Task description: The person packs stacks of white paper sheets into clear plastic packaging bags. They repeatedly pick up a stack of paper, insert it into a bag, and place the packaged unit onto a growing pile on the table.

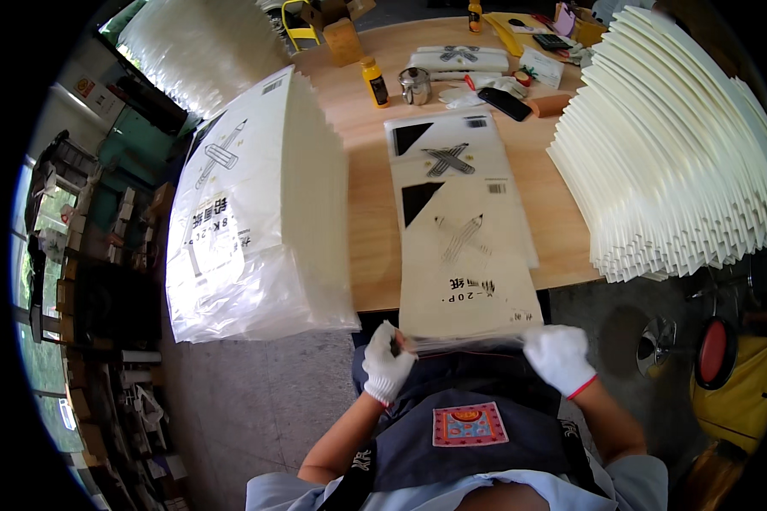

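Observation:
A paper pack in a clear plastic bag [464, 255] lies on the table in front of me, its near end at the table's front edge. Pencil drawings and a black corner are printed on its face. My left hand [389, 364], in a white knit glove, pinches the left end of the bag's loose near edge. At the right end of that edge is my right hand [559, 358], gloved too, its fingers closed on the film. The bag's edge stretches between both hands. Beneath this pack, farther back, another bagged pack [446, 140] shows.
A tall stack of bagged packs [230, 204] stands at left, a fanned stack of cream paper [673, 162] at right. Toward the back are a yellow bottle [374, 83], metal pot [415, 86], phone [504, 104] and flat packs [460, 58]. A red-seated stool [714, 353] stands at right.

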A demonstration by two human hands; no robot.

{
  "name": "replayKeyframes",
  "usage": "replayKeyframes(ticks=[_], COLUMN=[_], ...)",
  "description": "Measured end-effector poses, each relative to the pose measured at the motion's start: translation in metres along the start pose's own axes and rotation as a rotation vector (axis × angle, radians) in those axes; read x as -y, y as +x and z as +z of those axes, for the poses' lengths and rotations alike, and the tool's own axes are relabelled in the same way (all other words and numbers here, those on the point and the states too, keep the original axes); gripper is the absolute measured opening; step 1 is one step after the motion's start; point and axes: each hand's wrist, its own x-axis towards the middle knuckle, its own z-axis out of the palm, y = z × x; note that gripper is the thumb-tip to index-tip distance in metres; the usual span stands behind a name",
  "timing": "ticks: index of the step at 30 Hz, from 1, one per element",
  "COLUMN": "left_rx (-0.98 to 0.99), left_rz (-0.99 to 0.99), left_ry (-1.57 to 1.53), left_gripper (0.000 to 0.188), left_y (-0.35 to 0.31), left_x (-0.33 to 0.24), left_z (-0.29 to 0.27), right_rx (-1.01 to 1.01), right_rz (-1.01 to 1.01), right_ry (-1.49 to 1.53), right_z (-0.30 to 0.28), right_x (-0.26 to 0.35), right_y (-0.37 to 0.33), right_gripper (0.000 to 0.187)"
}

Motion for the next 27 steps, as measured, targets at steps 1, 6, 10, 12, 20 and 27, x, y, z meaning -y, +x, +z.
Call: replayKeyframes(ticks=[1,6,10,12,20,27], left_rx=[-0.010,0.265,-0.007,-0.034,0.140,-0.552], left_rz=[-0.032,-0.039,-0.259,-0.436,0.242,0.721], left_ry=[0.079,0.227,-0.274,-0.411,-0.021,-0.288], left_gripper=[0.020,0.020,0.016,0.024,0.013,0.017], left_y=[0.004,-0.052,-0.033,-0.004,0.064,0.042], left_x=[0.006,0.058,0.087,0.107,-0.077,-0.083], left_z=[0.001,-0.009,0.006,0.028,-0.054,-0.221], right_rx=[-0.004,0.240,0.068,0.023,0.281,0.265], right_rz=[0.024,-0.009,0.471,0.671,0.492,0.172], right_ry=[-0.031,0.279,0.578,0.626,2.183,2.072], right_z=[0.003,0.033,0.076,0.114,0.127,0.014], right_x=[-0.012,-0.010,-0.048,-0.061,0.014,0.086], right_y=[-0.003,-0.049,-0.022,-0.002,0.047,0.208], right_gripper=[0.014,0.016,0.028,0.037,0.040,0.045])
